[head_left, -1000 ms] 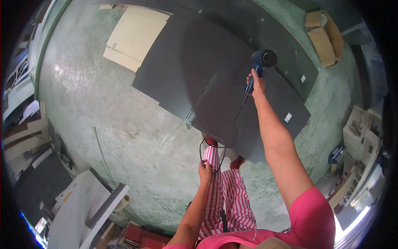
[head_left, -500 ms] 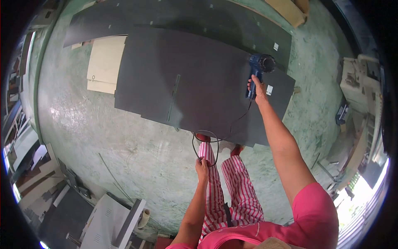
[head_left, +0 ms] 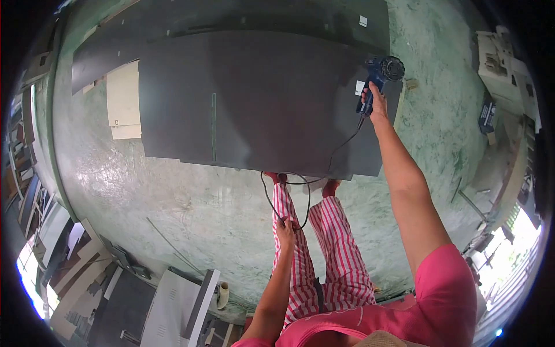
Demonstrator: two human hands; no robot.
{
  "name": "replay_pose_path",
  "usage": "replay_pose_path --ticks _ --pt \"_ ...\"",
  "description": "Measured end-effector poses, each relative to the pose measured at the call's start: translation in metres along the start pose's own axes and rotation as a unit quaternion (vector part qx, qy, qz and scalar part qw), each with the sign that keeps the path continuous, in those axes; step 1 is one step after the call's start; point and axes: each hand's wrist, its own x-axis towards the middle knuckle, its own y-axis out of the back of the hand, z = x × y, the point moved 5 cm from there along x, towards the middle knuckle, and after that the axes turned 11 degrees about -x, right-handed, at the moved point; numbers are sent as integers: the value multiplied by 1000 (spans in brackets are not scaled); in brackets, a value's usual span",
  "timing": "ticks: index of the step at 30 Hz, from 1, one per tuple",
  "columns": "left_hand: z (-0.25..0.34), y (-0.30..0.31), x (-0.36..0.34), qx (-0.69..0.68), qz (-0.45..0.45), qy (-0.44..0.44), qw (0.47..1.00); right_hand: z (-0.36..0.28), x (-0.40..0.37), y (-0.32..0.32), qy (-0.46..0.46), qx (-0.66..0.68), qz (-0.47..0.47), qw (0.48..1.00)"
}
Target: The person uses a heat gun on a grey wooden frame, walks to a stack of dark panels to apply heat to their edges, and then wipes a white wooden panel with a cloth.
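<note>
A dark blue heat gun [head_left: 378, 72] with a round black nozzle is in my right hand [head_left: 376, 102], fingers wrapped round its handle. It is over the right end of a large dark grey sheet [head_left: 277, 98], beside a small white label [head_left: 359, 88]. From the handle's base a thin black cord [head_left: 345, 143] runs down across the sheet towards my feet. My left hand [head_left: 285, 231] is closed on a loop of this cord, in front of my striped trousers. A long narrow green slot or strip [head_left: 214, 127] shows on the sheet's left part.
Another dark sheet [head_left: 173, 14] lies behind the first. A cream board [head_left: 124, 101] sticks out at the left. Wood scraps and panels [head_left: 81, 277] are piled at lower left; a small dark box [head_left: 487, 115] and pale equipment [head_left: 500, 63] stand at right. The floor is greenish concrete.
My right hand has carried the heat gun a little to the right and away from me. My view has shifted and turned slightly. My left hand still holds the cord loop.
</note>
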Motion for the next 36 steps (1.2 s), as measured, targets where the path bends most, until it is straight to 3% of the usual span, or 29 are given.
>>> replay_pose_path --ticks 4,9,22,36 --pt "17 -23 -10 -74 -20 62 995 -4 1 13 -8 -9 12 1000" --pt "22 -40 -16 -24 -49 54 997 -9 6 38 -10 -12 -7 1000" --pt "-27 -50 -27 -83 -61 118 988 -3 50 137 -8 11 58 998" --pt "-30 -63 -27 -70 -86 128 986 32 20 164 -16 42 100 994"
